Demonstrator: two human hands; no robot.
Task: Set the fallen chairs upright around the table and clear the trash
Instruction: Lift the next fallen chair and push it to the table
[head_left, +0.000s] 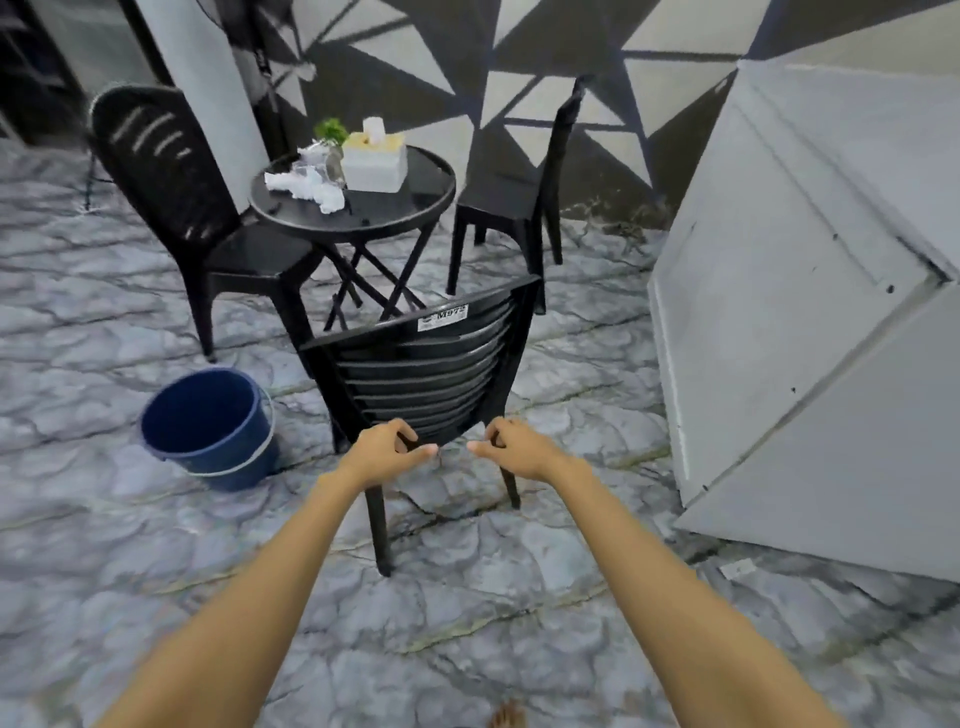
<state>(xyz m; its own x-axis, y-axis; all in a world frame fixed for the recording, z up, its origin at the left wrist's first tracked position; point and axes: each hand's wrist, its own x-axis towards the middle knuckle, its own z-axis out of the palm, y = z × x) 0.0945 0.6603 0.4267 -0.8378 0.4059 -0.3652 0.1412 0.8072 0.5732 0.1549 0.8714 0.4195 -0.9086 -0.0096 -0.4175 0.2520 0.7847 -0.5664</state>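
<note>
Black chair (426, 374) stands tilted near the table (353, 208); left hand (387, 449) and right hand (511, 449) curl loosely at its backrest top, so the grip may slip and tip it onto the bucket (208, 426)

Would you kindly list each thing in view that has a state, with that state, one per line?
Near chair: upright, both hands at its backrest top.
Left chair: upright beside the table.
Far chair: upright beside the table.
Table: upright.
Crumpled tissues: on the table, not yet cleared.
Tissue box: upright on the table, a tissue sticking out.
Blue bucket: upright on the floor, looks empty.
Left hand: fingers curled on the near chair.
Right hand: fingers curled on the near chair.
</note>
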